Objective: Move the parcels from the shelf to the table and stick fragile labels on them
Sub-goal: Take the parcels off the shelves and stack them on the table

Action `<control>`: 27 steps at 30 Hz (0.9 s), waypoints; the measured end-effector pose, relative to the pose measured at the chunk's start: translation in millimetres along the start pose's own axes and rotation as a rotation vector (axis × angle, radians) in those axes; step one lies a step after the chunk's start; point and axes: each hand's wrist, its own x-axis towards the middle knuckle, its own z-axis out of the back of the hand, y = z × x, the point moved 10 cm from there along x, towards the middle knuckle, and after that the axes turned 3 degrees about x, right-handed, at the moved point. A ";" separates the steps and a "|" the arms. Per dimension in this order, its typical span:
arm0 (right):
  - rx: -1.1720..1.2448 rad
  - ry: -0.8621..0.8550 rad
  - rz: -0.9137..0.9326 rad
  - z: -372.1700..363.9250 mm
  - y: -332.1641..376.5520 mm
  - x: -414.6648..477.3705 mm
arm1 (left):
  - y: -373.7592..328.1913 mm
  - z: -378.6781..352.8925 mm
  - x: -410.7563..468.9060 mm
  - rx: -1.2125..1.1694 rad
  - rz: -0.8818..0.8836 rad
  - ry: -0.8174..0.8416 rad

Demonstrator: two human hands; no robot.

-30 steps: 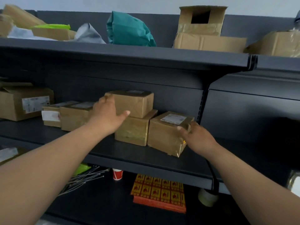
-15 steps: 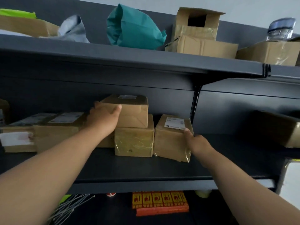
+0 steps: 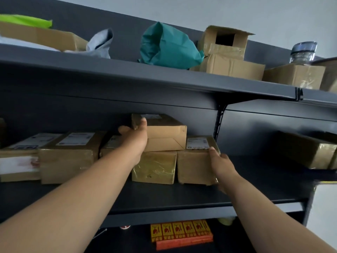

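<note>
Fingers (image 3: 143, 125) of left hand (image 3: 134, 141) grip top parcel (image 3: 165, 136), set lengthwise along shelf (image 3: 164, 196)

Plain matt brown cardboard on the upper box (image 3: 164, 136), smooth and bare. Beneath it the lower box (image 3: 155, 167) gleams, wrapped in glossy, wrinkled clear tape. The right-hand box (image 3: 197, 167) is cardboard too, with a white paper label (image 3: 197, 143) on top. The shelf (image 3: 164, 196) looks like dark, matt painted metal. Up top sits a creased teal bag (image 3: 169, 46).

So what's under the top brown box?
A shiny tape-wrapped cardboard parcel sits under the plain brown cardboard box. The left hand covers whatever is under its left end.
</note>
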 end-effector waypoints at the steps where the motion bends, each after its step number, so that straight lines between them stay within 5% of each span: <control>1: 0.011 -0.008 0.006 -0.2 -0.8 -1.1 | 1.3 0.1 0.4 0.006 0.010 -0.001; 16: 0.056 -0.091 0.135 15.6 8.4 -26.7 | 4.4 -4.5 -6.8 -0.191 -0.017 0.087; 27: 0.113 -0.080 0.139 48.5 -0.2 -57.0 | 19.4 -8.9 -56.8 -0.385 0.193 0.210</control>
